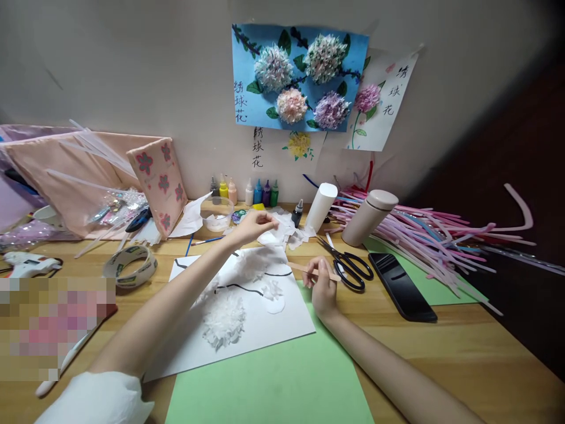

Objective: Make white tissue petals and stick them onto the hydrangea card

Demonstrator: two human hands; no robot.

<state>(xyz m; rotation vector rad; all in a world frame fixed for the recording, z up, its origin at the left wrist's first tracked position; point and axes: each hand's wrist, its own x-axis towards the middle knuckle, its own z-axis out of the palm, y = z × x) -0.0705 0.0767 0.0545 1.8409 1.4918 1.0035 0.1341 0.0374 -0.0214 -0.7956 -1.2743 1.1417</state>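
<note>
A: What do I see on my screen? The left hand [255, 226] reaches out over the table and pinches a bit of white tissue from the tissue pile [286, 231]. Its fingers are pressed together on that small piece.

B: And the other hand?

A: The right hand [323, 290] holds a thin wooden stick [314, 271] between thumb and fingers. It sits just beside the white paper [265, 321], where a fluffy tissue flower [224, 321] is already stuck on.

B: What could go wrong?

A: I think the left arm hangs right over the soft flowers. If it drops lower, it could squash them. The tissue bit is very light, so it could slip out or tear. The scissors [348, 265] lie open near the right hand, so a bump there could poke. The little paint bottles [247, 191] stand behind, and a wide reach could tip one.
</note>
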